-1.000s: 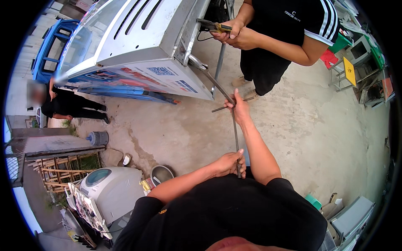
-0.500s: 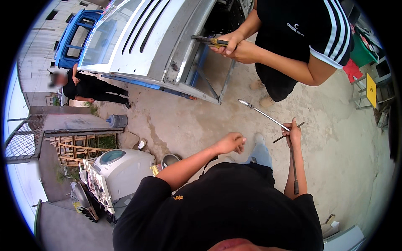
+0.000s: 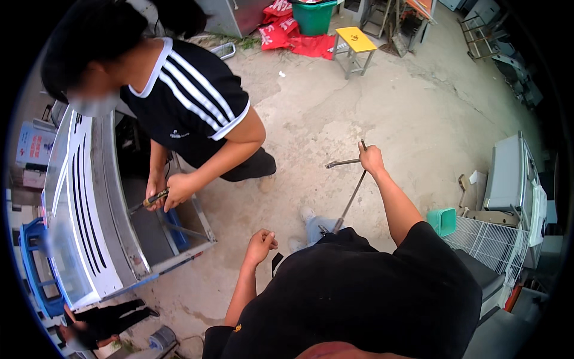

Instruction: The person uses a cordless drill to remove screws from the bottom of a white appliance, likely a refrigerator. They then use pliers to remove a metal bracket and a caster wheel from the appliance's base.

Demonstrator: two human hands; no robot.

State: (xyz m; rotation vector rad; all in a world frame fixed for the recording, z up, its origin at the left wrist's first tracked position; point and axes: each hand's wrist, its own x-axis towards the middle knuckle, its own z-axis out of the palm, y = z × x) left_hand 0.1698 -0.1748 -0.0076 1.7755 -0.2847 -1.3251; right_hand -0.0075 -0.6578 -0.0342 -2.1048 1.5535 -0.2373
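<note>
My right hand (image 3: 371,159), arm stretched forward, is closed around a ratchet wrench (image 3: 343,163) and a long dark rod (image 3: 354,198). The wrench's head points left; the rod slants down toward my waist and ends in a thicker, socket-like part. My left hand (image 3: 259,246) hangs in front of my body with fingers loosely bent and thumb apart, and nothing shows in it. At the left, a co-worker (image 3: 185,99) in a black striped-sleeve shirt holds a tool with a black and yellow handle (image 3: 156,198) at the edge of a white metal cabinet (image 3: 84,209) with dark slots.
A yellow-topped stool (image 3: 356,39) and a green tub (image 3: 314,18) beside red cloth stand at the far side. On my right are a mint-green basket (image 3: 442,222), a wire rack (image 3: 487,242) and a pale metal box (image 3: 505,170). Another person (image 3: 101,326) is at the lower left.
My view has turned to the right, so the co-worker and cabinet now sit farther left. My right hand has reached farther forward with the tools, and the rod has swung toward my waist.
</note>
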